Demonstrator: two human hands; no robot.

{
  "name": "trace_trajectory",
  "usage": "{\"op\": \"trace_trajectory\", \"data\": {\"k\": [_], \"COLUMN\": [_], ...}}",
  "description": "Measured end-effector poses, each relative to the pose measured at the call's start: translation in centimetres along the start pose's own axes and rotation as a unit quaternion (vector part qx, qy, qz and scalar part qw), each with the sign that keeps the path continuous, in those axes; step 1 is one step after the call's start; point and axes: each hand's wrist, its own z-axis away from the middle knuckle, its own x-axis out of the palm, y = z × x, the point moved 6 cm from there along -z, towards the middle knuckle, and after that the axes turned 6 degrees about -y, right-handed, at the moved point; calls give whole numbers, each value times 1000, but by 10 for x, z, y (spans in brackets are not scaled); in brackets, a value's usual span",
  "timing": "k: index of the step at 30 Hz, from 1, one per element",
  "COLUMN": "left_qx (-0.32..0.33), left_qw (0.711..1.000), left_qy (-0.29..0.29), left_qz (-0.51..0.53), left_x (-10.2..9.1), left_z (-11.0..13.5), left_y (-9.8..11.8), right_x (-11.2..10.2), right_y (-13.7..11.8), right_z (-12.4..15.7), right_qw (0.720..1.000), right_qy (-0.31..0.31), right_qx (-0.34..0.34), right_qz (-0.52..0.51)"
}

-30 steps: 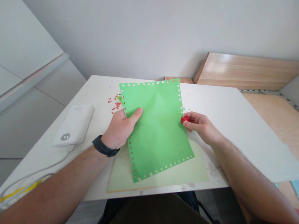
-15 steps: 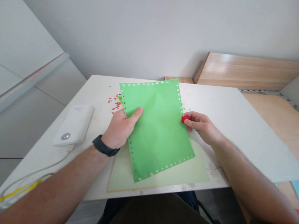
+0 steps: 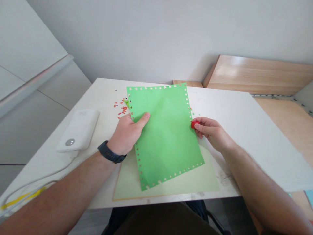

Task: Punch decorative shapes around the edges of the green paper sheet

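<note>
A bright green paper sheet [image 3: 166, 130] with small punched shapes along all its edges is held tilted above the table. My left hand [image 3: 126, 135], with a dark watch on its wrist, pinches the sheet's left edge, thumb on top. My right hand [image 3: 211, 132] is closed on a small red punch [image 3: 195, 124] set against the sheet's right edge, about halfway down. Under the sheet lies a pale green sheet [image 3: 193, 182] flat on the white table [image 3: 244, 124].
Red and green paper bits [image 3: 121, 109] lie scattered beyond my left hand. A white box-shaped device [image 3: 79, 130] with a cable sits at the table's left. Wooden boards [image 3: 259, 75] lean behind the table at the right. My lap is below the near table edge.
Almost nothing has moved. The red punch and my right hand have shifted very slightly along the sheet's right edge; the sheet has barely tilted.
</note>
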Motion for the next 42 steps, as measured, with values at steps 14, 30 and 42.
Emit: {"op": "trace_trajectory", "data": {"k": [14,30,42], "left_qx": [-3,0,-1], "left_qw": [1000,1000,1000], "left_qy": [-5,1,-6], "left_qz": [5,8,27], "left_x": [-2,-1,2], "left_z": [-1,0,1], "left_y": [-3,0,3], "right_x": [-14,-3,-1], "right_y": [-4,-5,-3], "right_z": [-1,0,4], "right_qw": [996,999,997], "right_qy": [85,41,30], "right_qx": [-27,-33,-2], "right_qz": [12,3,76]}}
